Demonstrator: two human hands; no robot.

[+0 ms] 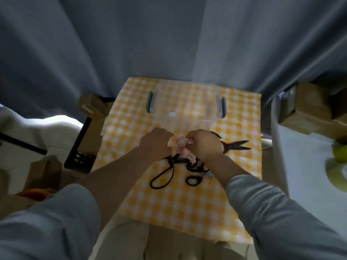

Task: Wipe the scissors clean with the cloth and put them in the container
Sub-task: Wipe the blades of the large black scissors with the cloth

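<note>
One yellow-checked table [184, 203]; grey curtains [169, 44] behind.

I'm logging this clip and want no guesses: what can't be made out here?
Head view only:
- Which scissors are held: the hands hide it.
- Right hand covers most of the pink cloth.
- Clear container: contents unreadable through the checked pattern.
- Cleanliness of blades: blurred.
</note>
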